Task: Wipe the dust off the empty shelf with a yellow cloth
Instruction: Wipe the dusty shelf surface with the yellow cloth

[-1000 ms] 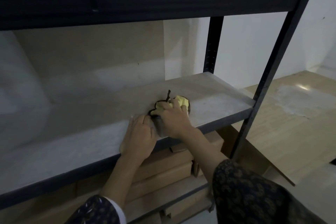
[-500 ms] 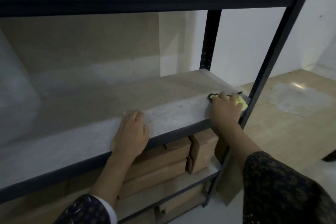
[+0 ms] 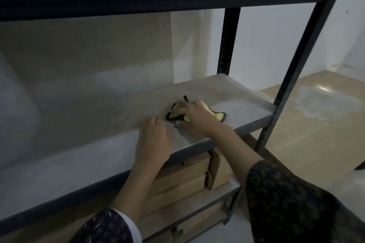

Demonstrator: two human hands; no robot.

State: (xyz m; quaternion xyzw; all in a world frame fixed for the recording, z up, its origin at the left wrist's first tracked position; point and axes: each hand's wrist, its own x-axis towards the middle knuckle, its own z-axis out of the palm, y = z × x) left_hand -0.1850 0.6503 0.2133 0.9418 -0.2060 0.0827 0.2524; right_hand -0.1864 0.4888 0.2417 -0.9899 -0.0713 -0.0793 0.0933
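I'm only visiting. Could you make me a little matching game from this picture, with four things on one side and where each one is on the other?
Things:
1. left hand
2. right hand
3. yellow cloth
4. cardboard boxes

Places:
A. bunched under a hand on the shelf
B. stacked on the level below
C. resting flat near the shelf's front edge
D. on top of the cloth, holding it

Pairs: 1-C, 2-D, 3-A, 4-B

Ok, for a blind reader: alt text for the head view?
A person's right hand grips a crumpled yellow cloth with dark edging against a pale shelf board, the left hand resting flat beside it. Brown cardboard boxes sit below.
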